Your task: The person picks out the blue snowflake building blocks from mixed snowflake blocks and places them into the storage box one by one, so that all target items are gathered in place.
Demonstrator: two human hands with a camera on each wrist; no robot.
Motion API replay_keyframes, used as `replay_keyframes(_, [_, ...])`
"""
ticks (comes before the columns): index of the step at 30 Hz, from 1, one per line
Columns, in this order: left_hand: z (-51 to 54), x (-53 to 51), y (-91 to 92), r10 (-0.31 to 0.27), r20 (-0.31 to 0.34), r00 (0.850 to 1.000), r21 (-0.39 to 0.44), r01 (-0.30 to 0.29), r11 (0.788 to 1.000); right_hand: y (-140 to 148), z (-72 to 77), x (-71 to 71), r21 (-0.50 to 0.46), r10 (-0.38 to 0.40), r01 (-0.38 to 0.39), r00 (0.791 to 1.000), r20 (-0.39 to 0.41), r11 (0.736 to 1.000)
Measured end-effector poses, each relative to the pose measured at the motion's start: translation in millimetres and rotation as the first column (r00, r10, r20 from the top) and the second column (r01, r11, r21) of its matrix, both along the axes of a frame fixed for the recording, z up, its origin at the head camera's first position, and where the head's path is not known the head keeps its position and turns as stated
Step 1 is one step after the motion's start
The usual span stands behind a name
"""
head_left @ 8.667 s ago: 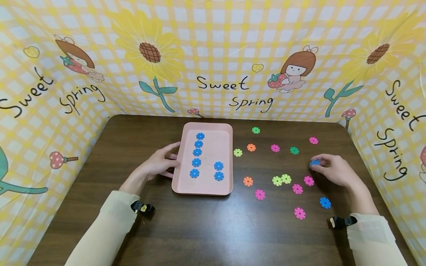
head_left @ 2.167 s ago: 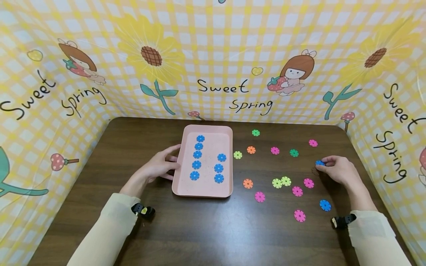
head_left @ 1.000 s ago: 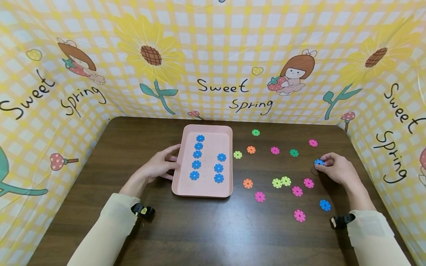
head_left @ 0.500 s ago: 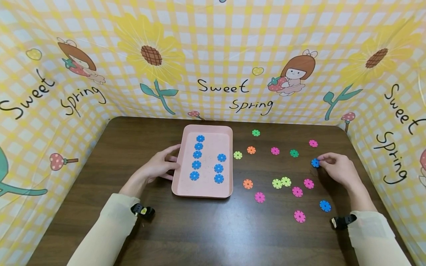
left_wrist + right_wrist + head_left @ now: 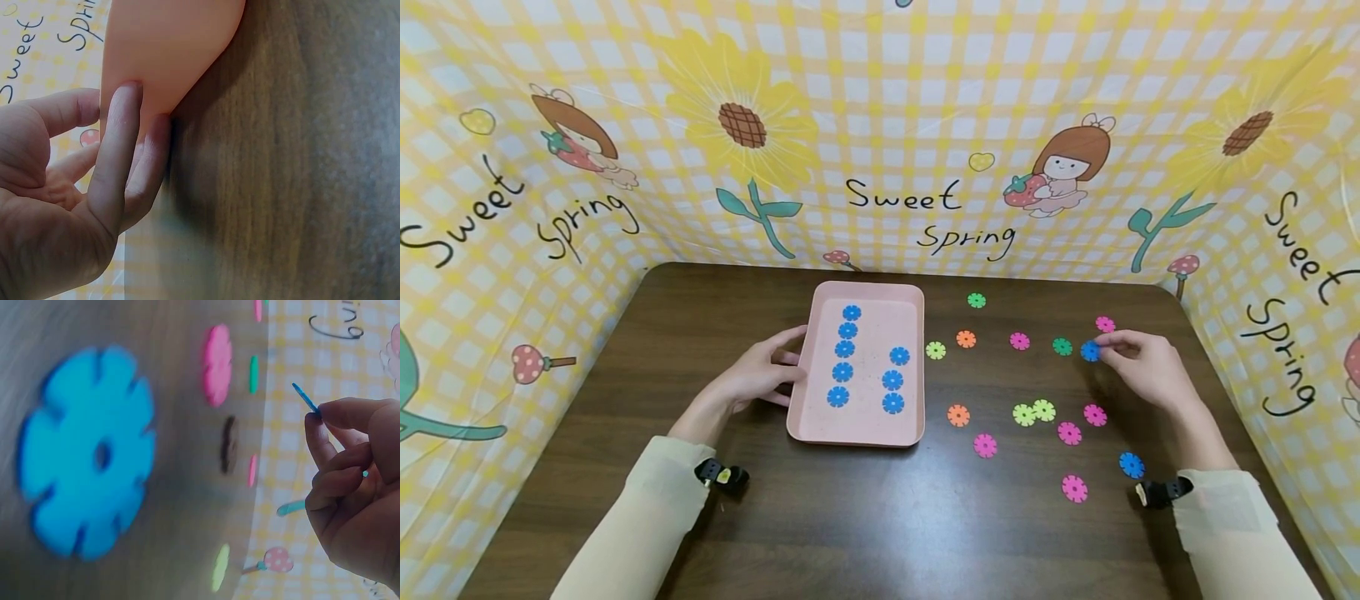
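Note:
In the head view my right hand (image 5: 1142, 362) pinches a blue snowflake building disc (image 5: 1090, 351) between thumb and index finger, just right of a dark green disc (image 5: 1062, 347). The right wrist view shows this held disc (image 5: 305, 397) edge-on, clear of the tabletop. My left hand (image 5: 760, 371) rests its fingertips against the left outer wall of a pink tray (image 5: 856, 432); the left wrist view shows these fingers (image 5: 115, 144) extended, touching the wall. Inside the tray, blue discs lie in two columns: a longer left one (image 5: 842, 372) and a right one of three (image 5: 892, 380).
On the brown table (image 5: 865, 517), right of the tray, lie several pink discs (image 5: 1074, 488), two orange ones (image 5: 958, 415), yellow-green ones (image 5: 1024, 414) and a bright green one (image 5: 976, 300). Another blue disc (image 5: 1132, 465) lies near my right wrist. Patterned cloth (image 5: 895, 125) surrounds the table.
Over the last second my right hand has moved left and away from me with the pinched disc. Since the oldest frame, the tray's right column has gained a third blue disc. My left hand stays.

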State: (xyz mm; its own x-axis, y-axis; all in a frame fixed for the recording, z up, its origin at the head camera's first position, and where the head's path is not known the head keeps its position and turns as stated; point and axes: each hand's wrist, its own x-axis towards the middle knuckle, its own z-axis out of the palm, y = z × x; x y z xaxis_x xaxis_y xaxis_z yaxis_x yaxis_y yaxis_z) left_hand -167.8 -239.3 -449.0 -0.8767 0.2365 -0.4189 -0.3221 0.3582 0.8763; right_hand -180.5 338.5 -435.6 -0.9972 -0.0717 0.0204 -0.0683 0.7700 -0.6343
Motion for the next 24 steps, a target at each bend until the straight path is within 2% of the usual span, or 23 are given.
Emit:
replay_keyframes(11, [1.2, 0.2, 0.2, -0.001, -0.003, 1.000, -0.003, 0.001, 1.000, -50.0, 7.1, -12.4, -0.103, 0.113, -0.116, 0.993, -0.035, 0.988])
replay_keyframes(19, [1.2, 0.1, -0.3, -0.002, 0.001, 1.000, 0.003, 0.002, 1.000, -102.3, 6.9, -24.4, -0.198, 0.184, -0.190, 0.982, -0.048, 0.962])
replay_keyframes(24, [1.0, 0.3, -0.5, -0.003, -0.002, 1.000, 0.004, 0.003, 1.000, -138.9, 4.5, -31.3, -0.275, 0.219, -0.221, 0.975, -0.038, 0.936])
